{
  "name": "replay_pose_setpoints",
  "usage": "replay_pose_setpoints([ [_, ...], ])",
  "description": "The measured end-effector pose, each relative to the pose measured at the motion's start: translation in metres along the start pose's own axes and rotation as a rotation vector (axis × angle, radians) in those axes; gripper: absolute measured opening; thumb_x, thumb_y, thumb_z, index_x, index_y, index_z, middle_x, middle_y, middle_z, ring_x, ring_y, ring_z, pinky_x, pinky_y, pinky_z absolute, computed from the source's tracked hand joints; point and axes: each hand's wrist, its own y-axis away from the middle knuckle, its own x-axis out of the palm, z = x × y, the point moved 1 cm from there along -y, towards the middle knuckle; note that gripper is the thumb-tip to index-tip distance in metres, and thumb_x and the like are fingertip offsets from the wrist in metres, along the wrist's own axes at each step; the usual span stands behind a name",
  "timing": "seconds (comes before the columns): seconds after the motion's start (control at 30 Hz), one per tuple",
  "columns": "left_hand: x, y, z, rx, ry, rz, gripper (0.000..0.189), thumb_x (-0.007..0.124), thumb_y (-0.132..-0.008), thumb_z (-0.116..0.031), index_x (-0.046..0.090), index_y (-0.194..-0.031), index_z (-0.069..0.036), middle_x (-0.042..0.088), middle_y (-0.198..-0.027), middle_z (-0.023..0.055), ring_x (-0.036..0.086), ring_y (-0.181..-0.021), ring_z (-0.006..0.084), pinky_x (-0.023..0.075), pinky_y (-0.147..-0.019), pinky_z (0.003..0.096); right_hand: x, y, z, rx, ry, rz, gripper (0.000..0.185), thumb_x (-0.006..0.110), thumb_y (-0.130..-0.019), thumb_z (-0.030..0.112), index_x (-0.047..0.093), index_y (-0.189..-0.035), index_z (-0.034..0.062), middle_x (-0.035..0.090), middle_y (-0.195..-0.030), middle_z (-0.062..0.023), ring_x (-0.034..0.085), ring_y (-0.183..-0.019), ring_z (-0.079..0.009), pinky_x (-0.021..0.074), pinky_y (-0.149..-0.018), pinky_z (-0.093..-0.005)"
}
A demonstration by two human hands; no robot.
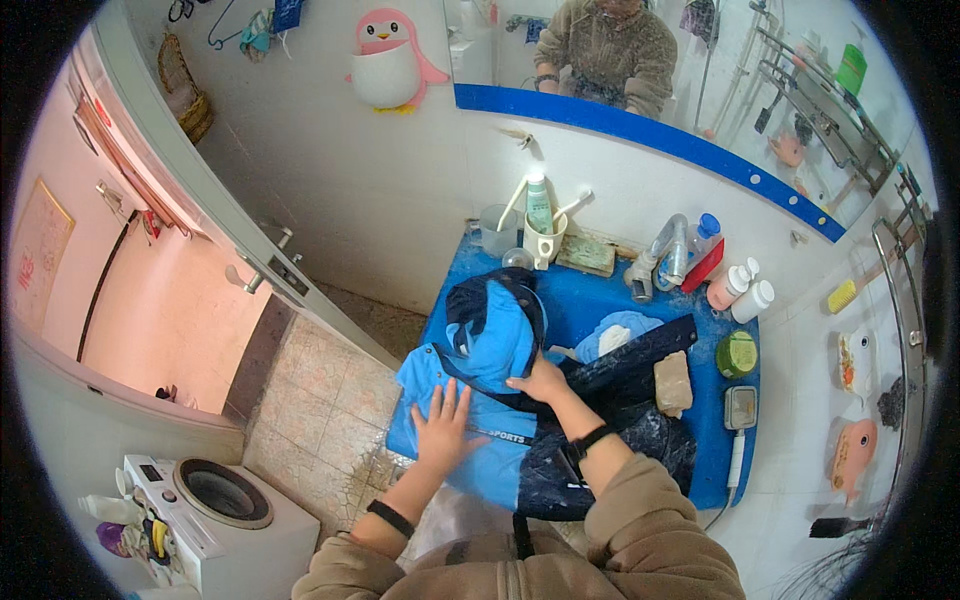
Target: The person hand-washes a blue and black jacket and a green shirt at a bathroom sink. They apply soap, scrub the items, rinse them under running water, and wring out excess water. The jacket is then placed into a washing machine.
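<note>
A light-blue and navy jacket [502,465] with snaps is spread over the blue washbasin counter, its near edge hanging towards my body. My left hand [442,431] presses flat on the light-blue cloth, fingers spread. Beside the bunched upper part of the jacket, my right hand [544,381] grips a navy-trimmed edge; its thumb shows, while some fingers are hidden by cloth. Whitish smears mark the navy panel near my right forearm. A beige block [673,384], apparently soap, rests on the navy cloth at the right.
Behind the jacket, the blue counter [577,289] holds a white mug [544,244], a green soap bar [585,256], a faucet [660,259] and several bottles. A shower head [741,409] lies right. A washing machine [255,555] and open door [247,195] stand left.
</note>
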Motion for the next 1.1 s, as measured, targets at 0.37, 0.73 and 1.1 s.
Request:
replay_pose_setpoints([
  [0.37,0.008,-0.035,-0.009,0.207,0.605,-0.058,0.078,0.074,-0.060,-0.008,0.043,-0.132,-0.013,0.050,-0.125,0.0161,0.059,-0.096,0.0370,0.0509,-0.072,0.0391,-0.004,0.107,0.092,-0.036,-0.267,-0.186,0.042,0.071,-0.075,0.042,0.066,-0.080,0.0007,0.064,-0.074,-0.0161,0.061,-0.066,-0.0281,0.0468,-0.060,-0.0378],
  [0.73,-0.095,-0.075,-0.060,0.241,1.288,-0.276,0.022,0.063,-0.072,0.000,0.060,-0.094,-0.002,0.064,-0.085,0.0114,0.061,-0.081,0.0155,0.0475,-0.073,0.0300,-0.062,0.180,0.050,-0.131,0.130,-0.581,0.078,0.086,-0.055,0.035,0.054,-0.117,0.0005,0.060,-0.114,-0.0180,0.057,-0.107,-0.0318,0.0436,-0.092,-0.0409],
  [1.1,-0.238,-0.103,-0.136,0.968,1.317,-0.544,0.028,0.068,-0.068,0.003,0.059,-0.094,-0.004,0.058,-0.088,0.0137,0.058,-0.082,0.0313,0.0468,-0.072,0.0338,-0.134,0.121,0.101,-0.140,-1.415,-1.213,0.037,0.054,-0.092,0.021,0.048,-0.125,0.0057,0.057,-0.117,-0.0068,0.055,-0.102,-0.0231,0.0465,-0.084,-0.0376],
])
